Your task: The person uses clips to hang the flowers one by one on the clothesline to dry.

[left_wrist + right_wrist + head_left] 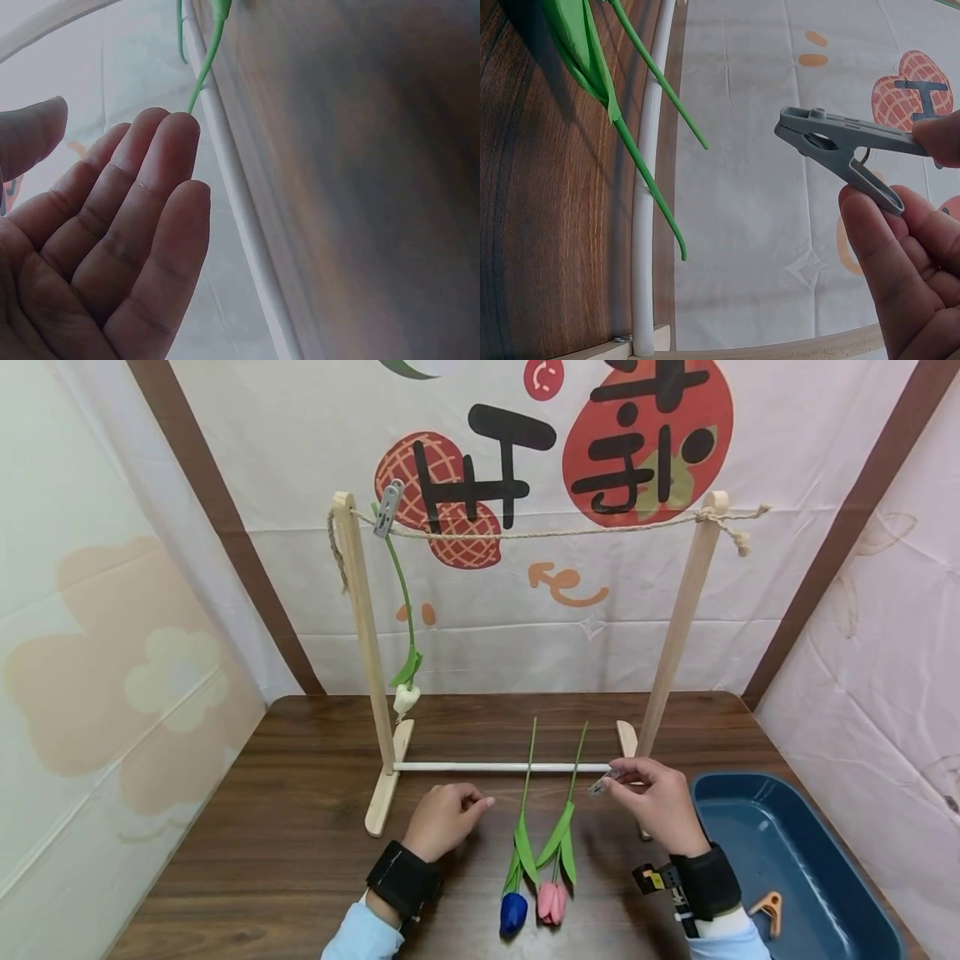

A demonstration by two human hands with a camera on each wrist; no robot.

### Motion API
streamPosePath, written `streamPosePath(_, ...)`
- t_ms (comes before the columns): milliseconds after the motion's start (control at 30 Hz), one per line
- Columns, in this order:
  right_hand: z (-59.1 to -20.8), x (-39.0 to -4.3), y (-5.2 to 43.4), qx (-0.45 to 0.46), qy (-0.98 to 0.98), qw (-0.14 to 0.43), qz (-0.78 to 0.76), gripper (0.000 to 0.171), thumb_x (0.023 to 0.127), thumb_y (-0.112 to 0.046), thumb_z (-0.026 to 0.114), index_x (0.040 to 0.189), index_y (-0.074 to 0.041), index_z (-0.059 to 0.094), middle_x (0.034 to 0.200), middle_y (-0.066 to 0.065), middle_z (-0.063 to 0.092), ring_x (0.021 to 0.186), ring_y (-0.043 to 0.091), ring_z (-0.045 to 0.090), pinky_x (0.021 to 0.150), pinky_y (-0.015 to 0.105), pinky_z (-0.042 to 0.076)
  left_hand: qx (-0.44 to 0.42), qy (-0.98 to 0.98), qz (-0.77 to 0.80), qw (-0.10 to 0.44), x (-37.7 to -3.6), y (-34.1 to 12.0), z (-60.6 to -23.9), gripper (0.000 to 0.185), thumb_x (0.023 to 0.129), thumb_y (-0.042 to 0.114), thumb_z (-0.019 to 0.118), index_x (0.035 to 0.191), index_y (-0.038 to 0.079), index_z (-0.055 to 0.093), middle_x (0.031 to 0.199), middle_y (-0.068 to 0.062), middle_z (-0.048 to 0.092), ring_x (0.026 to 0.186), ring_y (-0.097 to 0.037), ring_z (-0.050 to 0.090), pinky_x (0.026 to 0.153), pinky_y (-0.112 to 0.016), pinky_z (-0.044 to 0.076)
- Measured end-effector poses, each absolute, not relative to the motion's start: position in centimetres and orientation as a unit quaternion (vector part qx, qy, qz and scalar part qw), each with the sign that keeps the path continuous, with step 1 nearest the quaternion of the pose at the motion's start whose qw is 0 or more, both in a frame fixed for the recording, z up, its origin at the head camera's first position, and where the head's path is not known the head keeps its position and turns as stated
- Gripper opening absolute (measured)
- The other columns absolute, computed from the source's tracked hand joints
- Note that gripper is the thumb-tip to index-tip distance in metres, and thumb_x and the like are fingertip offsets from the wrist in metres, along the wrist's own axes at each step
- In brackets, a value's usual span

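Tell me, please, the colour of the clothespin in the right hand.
The clothespin is grey, seen best in the right wrist view.

Bright, even head view, faint glare on blue tray (810,881), dim left wrist view, tabletop (375,187) blurred

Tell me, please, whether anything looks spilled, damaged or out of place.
Nothing looks spilled or damaged. The white flower hangs head-down from the rope, which might seem odd, but a gray clip holds its stem.

Bold black characters (480,491) mark the backdrop cloth (517,652) at 12 o'clock and its red fruit print (651,420) at 1 o'clock (none legible for certain); a small red disc (555,385) bears a white smile-like mark (542,378).
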State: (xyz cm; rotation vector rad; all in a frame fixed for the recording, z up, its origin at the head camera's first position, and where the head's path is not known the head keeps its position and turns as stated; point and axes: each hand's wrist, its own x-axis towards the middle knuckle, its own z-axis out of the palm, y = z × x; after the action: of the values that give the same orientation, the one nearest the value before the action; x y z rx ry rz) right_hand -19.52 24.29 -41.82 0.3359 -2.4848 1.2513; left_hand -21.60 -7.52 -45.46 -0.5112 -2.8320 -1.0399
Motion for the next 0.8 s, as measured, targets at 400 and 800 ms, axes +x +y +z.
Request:
streamPosePath(400,-41.7,-19.4,24.4,0.118,-0.875,0.164,0.441,0.021,0.086,-0.010,0.075,0.107,-0.007,0.071,0.089,-0.001,0.068,0.081,0.011,0.063,0.070,0.026,0.053,-0.207,-0.933,-0.293,0.031,-23.4,-5.4,-44.2,0.021,0.094,0.034,0.066,0.086,0.016,0.073,0.062,0.011,0.053,0.053,-0.006,0.045,0.054,-0.027,0.040)
streamPosePath(800,-41.4,-19.3,24.4,0.117,-0.869,0.169,0.450,0.021,0.085,-0.010,0.076,0.105,-0.006,0.071,0.088,-0.001,0.067,0.080,0.012,0.063,0.069,0.026,0.054,-0.199,-0.946,-0.254,-0.024,-25.5,-2.9,-44.8,0.026,0.092,0.034,0.068,0.075,0.015,0.071,0.055,0.009,0.053,0.048,-0.010,0.047,0.051,-0.027,0.039)
